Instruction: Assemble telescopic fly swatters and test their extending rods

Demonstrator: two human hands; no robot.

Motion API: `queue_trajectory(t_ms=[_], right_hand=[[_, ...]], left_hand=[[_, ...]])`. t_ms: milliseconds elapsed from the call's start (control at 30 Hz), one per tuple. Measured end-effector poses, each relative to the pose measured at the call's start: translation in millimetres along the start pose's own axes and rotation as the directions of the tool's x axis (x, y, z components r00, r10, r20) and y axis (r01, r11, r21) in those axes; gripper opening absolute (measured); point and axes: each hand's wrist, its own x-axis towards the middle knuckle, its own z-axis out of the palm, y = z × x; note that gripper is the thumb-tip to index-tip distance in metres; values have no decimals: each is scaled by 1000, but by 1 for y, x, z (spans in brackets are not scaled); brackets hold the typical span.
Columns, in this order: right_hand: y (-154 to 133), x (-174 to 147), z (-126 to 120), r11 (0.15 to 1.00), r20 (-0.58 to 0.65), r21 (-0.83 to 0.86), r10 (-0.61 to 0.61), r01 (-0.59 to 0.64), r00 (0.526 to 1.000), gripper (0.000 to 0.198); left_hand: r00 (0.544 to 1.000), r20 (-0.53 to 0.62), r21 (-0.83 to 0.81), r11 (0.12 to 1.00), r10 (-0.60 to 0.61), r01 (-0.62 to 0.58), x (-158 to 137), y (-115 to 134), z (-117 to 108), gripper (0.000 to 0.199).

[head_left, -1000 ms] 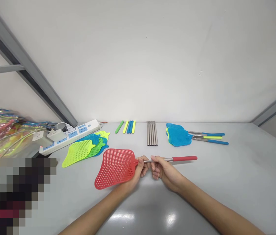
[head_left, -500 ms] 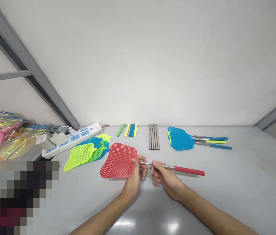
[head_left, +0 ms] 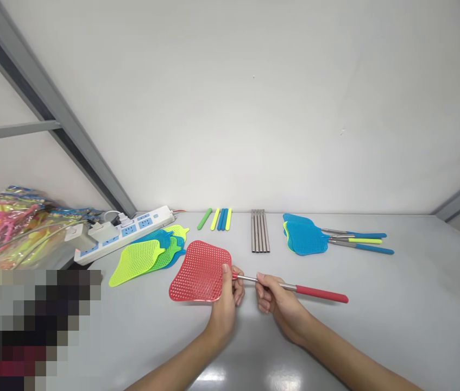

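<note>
A red fly swatter [head_left: 201,271] with a perforated head, a metal rod and a red grip is held level above the table. My left hand [head_left: 227,296] pinches it where the head joins the rod, thumb on top of the mesh. Around the metal rod, my right hand [head_left: 276,298] is closed, thumb and fingertips gripping it left of the red grip. Between the two hands a short stretch of bare rod shows. The red grip sticks out to the right, touched by neither hand.
Loose swatter heads [head_left: 138,262] in yellow, green and blue overlap at left, beside a power strip [head_left: 158,218]. Coloured grips [head_left: 221,219] and metal rods [head_left: 260,232] lie along the back. Whole swatters [head_left: 309,240] are stacked at right. Plastic-wrapped packs [head_left: 13,225] sit far left.
Both hands keep hold of the red fly swatter. The whole view has shifted slightly, so most things appear a little further right and lower. My right hand is slightly further from the left.
</note>
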Motion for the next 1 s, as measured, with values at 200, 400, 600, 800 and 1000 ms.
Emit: queue_trajectory(t_ms=[200, 400, 600, 800, 1000], right_hand=[[0, -1, 2, 1000, -29, 15, -1, 1, 1000, 34], [2, 0, 2, 1000, -65, -12, -13, 12, 998, 34], [2, 3, 1, 1000, -88, -13, -15, 14, 996, 34], [-2, 3, 0, 1000, -89, -28, -14, 12, 996, 34], [-10, 1, -3, 999, -115, -41, 11, -16, 993, 34]], left_hand=[[1000, -9, 11, 1000, 21, -21, -1, 1, 0, 42], [999, -30, -19, 1000, -20, 20, -1, 0, 0, 40], [998, -38, -65, 997, -41, 39, 1, 3, 4, 40], [998, -62, -71, 997, -30, 26, 4, 3, 1, 43], [995, -92, -92, 995, -38, 30, 8, 5, 0, 42]])
